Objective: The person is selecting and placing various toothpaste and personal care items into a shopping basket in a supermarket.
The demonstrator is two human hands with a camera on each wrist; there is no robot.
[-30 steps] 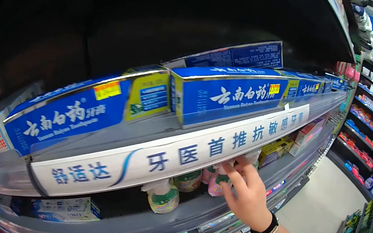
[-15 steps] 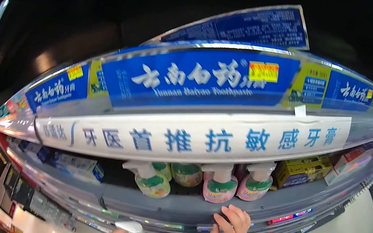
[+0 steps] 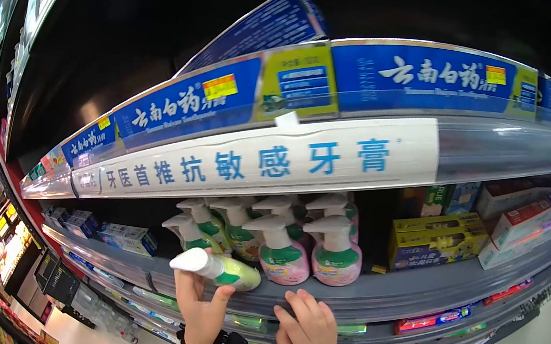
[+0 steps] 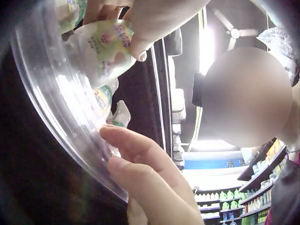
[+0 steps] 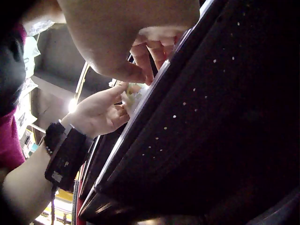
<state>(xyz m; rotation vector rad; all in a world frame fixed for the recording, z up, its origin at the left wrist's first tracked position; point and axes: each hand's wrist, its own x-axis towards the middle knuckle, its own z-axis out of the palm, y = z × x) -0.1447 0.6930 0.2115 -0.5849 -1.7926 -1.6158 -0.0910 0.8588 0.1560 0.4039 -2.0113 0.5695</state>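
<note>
Fingers of the left hand grip a tilted green-labelled pump bottle before the shelf; the right hand, near it, is relaxed and holds nothing. Behind stand pink pump bottles, left of a yellow box. Above, a white sign strip fronts Yunnan Baiyao toothpaste boxes.

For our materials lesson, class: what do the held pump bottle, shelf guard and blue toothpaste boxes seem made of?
Pump bottle: smooth, probably plastic; moulded-looking white pump, rounded body.
Shelf guard: clear, glossy, likely plastic; see-through with streaky reflections.
Blue toothpaste boxes: likely printed card, shiny; flat panels, crisp edges.
</note>
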